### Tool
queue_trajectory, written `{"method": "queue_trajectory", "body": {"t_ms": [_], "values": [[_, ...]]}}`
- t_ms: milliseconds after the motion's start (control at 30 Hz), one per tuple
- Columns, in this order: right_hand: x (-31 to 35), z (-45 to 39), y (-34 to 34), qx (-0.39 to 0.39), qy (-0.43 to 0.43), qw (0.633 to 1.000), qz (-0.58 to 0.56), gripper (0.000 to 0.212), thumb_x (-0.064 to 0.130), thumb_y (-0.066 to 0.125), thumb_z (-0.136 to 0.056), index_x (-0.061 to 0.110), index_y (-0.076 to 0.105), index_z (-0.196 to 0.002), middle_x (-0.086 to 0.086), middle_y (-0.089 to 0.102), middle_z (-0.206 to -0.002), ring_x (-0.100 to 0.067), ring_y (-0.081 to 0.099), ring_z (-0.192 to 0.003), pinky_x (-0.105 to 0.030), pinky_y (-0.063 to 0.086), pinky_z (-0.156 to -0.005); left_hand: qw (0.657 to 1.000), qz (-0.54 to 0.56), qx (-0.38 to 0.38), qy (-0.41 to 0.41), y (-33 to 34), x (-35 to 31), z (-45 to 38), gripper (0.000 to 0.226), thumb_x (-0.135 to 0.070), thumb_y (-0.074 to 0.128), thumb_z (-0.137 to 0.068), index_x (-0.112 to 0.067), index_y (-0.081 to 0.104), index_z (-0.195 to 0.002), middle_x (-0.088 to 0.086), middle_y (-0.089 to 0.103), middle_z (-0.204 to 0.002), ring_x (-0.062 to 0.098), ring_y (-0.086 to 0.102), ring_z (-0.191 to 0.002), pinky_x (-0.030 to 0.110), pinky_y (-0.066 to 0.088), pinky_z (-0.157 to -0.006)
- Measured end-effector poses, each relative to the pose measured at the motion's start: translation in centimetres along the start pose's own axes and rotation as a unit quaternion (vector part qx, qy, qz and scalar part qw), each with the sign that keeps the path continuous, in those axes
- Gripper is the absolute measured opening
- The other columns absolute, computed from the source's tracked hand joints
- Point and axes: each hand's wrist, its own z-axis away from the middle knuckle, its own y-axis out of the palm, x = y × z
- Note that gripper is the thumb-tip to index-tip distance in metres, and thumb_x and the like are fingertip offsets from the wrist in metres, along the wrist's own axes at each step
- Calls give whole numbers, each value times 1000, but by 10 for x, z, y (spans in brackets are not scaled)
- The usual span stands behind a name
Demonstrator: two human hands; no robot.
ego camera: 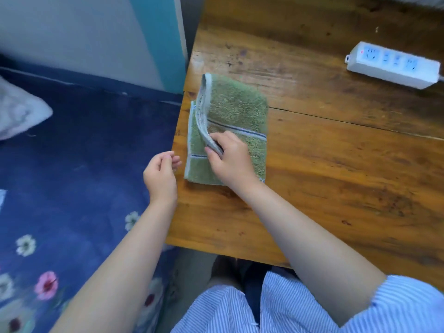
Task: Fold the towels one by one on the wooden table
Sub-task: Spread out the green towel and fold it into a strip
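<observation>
Green towel (236,104) lies folded near the tabletop's (336,176) left edge. Right hand (229,158) pinches its lifted pale hem; left hand (161,175) hovers beside it, loosely curled, holding nothing.

Head view under bright, even, diffuse light with no harsh highlights. A broad pale sheen lies across the far part of the wooden table (312,164), strongest near its far-left corner, which suggests light arriving from the far side. Shadows are soft and short: a faint one under the right hand (228,159) on the green towel (236,104), and a thin one along the near side of the white power strip (394,64). Wide-angle distortion bows the table edges and stretches the forearms toward the lower frame. The floral bedding (60,212) at the left and the striped clothing (288,308) at the bottom are soft, slightly smeared; the centre is sharpest.
</observation>
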Motion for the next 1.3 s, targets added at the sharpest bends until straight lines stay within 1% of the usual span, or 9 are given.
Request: {"method": "queue_trajectory", "body": {"t_ms": [200,333,467,567,667,933,1100,1200,1300], "values": [[-18,-8,38,97,95,989,60,37,18,53,-89,-1,52,-121,-22,53,-117,-31,48,-113,-24,27,-86,997,1,26,-78,-26,7,-11,22,-12,41,-93,-15,60,-84,-4,64,-79,6,61,-73,18,48,-68],[-23,2,14,147,136,978,-62,39,20,39,-96,2,45,-131,-16,50,-132,-26,46,-123,-25,27,-109,993,-19,77,-87,-21,2,-11,23,-24,42,-95,-17,60,-83,-4,63,-82,8,59,-77,20,47,-71],[-33,-9,-24,-15,29,999,37,26,3,48,-89,-4,60,-111,-21,62,-112,-32,56,-107,-18,34,-89,985,-114,123,-29,-2,-11,-7,23,-41,51,-89,-22,59,-80,-10,57,-76,8,54,-75,22,42,-69],[-44,-50,-39,-60,17,984,166,35,13,50,-90,1,52,-123,-18,53,-126,-31,43,-121,-29,27,-99,965,-228,127,19,12,-18,1,34,-34,54,-89,-13,55,-115,1,62,-102,19,57,-98,29,43,-80],[-59,-86,-46,10,50,959,279,33,26,43,-93,8,54,-118,-18,57,-120,-32,45,-117,-37,33,-95,941,-313,109,71,17,-15,5,27,-19,42,-95,-5,52,-117,13,60,-110,31,53,-102,32,38,-76],[-88,-99,-43,-18,69,957,281,30,31,47,-91,8,58,-108,-15,57,-117,-31,42,-116,-39,30,-96,857,-477,155,116,22,2,-7,25,-13,27,-98,-4,43,-116,17,49,-105,34,49,-89,37,36,-66],[-88,-94,-38,-17,71,952,298,43,32,45,-92,7,44,-128,-18,43,-132,-31,34,-125,-40,25,-104,801,-568,142,128,22,0,-5,48,-14,32,-98,-10,20,-144,13,40,-131,31,42,-116,39,39,-87],[-77,-83,-44,-35,23,964,263,51,26,50,-90,3,38,-134,-21,33,-142,-35,28,-133,-44,23,-108,793,-522,129,286,12,-10,-3,51,-7,48,-88,-5,35,-138,20,41,-135,35,44,-120,43,41,-95],[-64,-47,-51,-68,-181,954,227,41,14,53,-84,-6,50,-119,-33,51,-124,-49,48,-115,-56,38,-97,729,-433,142,511,5,-7,3,39,-13,46,-79,-9,44,-118,10,44,-121,27,44,-110,40,41,-91]]}}
